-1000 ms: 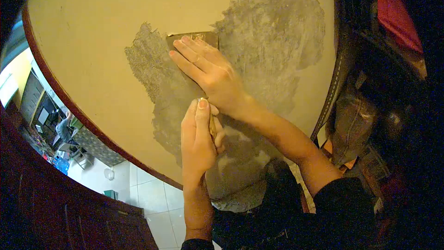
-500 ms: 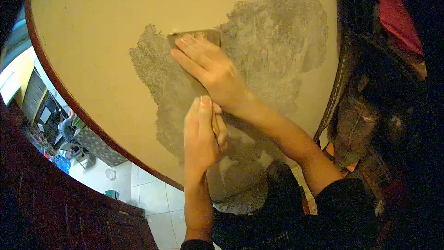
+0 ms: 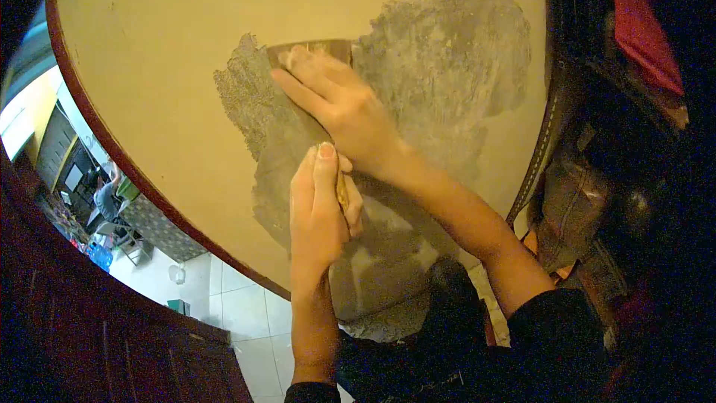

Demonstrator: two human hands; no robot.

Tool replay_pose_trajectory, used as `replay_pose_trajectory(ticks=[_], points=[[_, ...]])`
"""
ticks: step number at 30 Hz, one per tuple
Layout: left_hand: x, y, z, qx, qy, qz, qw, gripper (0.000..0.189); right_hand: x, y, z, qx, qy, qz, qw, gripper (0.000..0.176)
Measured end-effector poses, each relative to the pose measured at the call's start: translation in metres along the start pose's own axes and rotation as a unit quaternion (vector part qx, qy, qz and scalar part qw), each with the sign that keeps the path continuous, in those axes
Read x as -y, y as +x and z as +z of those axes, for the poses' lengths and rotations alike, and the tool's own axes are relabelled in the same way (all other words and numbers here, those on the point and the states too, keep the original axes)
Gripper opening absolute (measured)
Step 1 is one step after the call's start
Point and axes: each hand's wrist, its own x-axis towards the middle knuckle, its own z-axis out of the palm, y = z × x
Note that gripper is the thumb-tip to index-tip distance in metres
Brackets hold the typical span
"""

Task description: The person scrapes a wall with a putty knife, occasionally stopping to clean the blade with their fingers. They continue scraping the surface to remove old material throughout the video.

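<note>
A wide putty knife (image 3: pixel 339 48) lies with its blade against a yellow wall (image 3: pixel 179 104), over a rough grey patch (image 3: pixel 447 52). My left hand (image 3: pixel 321 198) is closed around its handle, which shows slightly between thumb and fingers. My right hand (image 3: pixel 347 104) presses on the blade from above, its fingers stretched out flat near the blade's front edge. The right thumb is hidden. Smoother grey filler (image 3: pixel 287 157) covers the wall left of and below my hands.
A dark red edge (image 3: pixel 142 183) bounds the wall on the left. Beyond it are a tiled floor (image 3: pixel 242 306), a seated person (image 3: pixel 107 194) and a chair. Dark bags (image 3: pixel 574 209) hang or stand close on the right, beside a red cloth (image 3: pixel 645 22). A brown door (image 3: pixel 112 336) is at lower left.
The putty knife and both hands have shifted slightly up the wall, with the left hand also a little leftward. Both hands keep their positions on the tool.
</note>
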Motion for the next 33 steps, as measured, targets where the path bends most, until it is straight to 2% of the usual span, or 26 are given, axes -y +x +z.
replay_pose_trajectory(ticks=[2,4,8,10,13,14,16,19,21,25,29,31,33], points=[[0.009,-0.008,-0.003,0.001,0.009,-0.007,1.0,0.037,0.003,-0.012,0.004,0.003,0.007,0.009,1.0,0.038],[0.011,-0.008,-0.002,0.003,0.016,-0.013,1.0,0.037,0.005,-0.018,0.005,0.042,-0.007,0.01,0.999,0.047],[-0.002,0.002,-0.003,-0.004,0.009,0.006,1.0,0.037,-0.001,0.0,0.006,0.023,0.003,0.0,1.0,0.047],[-0.003,0.0,-0.005,-0.001,0.013,0.011,1.0,0.037,0.003,0.004,0.004,0.037,0.003,0.025,0.999,0.047],[0.006,-0.006,-0.008,-0.001,0.0,-0.023,1.0,0.037,0.005,-0.012,0.008,0.029,-0.001,0.013,1.0,0.049],[0.01,-0.005,-0.007,0.006,0.004,-0.02,1.0,0.038,0.001,-0.014,0.01,0.026,-0.002,0.011,1.0,0.049],[0.004,-0.002,-0.003,0.011,0.007,-0.017,1.0,0.038,-0.001,-0.009,0.008,0.009,-0.004,0.004,1.0,0.037],[-0.005,-0.001,-0.002,-0.03,-0.005,-0.029,0.999,0.039,0.004,0.002,0.005,0.004,0.005,0.03,1.0,0.037],[0.005,0.002,-0.007,0.007,-0.026,-0.019,0.999,0.038,0.005,-0.004,0.007,0.004,0.0,0.023,1.0,0.037],[0.008,0.001,-0.005,-0.006,0.014,0.005,1.0,0.035,0.002,-0.006,0.008,0.003,-0.01,0.007,1.0,0.036],[-0.012,0.0,-0.002,-0.015,-0.024,-0.033,0.999,0.037,0.003,0.011,0.004,0.009,0.0,0.015,1.0,0.036],[-0.01,-0.003,-0.002,-0.025,-0.023,-0.035,0.999,0.038,0.002,0.004,0.006,0.019,0.008,0.025,0.999,0.045],[0.0,-0.006,-0.007,-0.003,0.005,-0.032,0.999,0.038,0.007,-0.006,0.007,0.02,-0.004,0.021,1.0,0.045]])
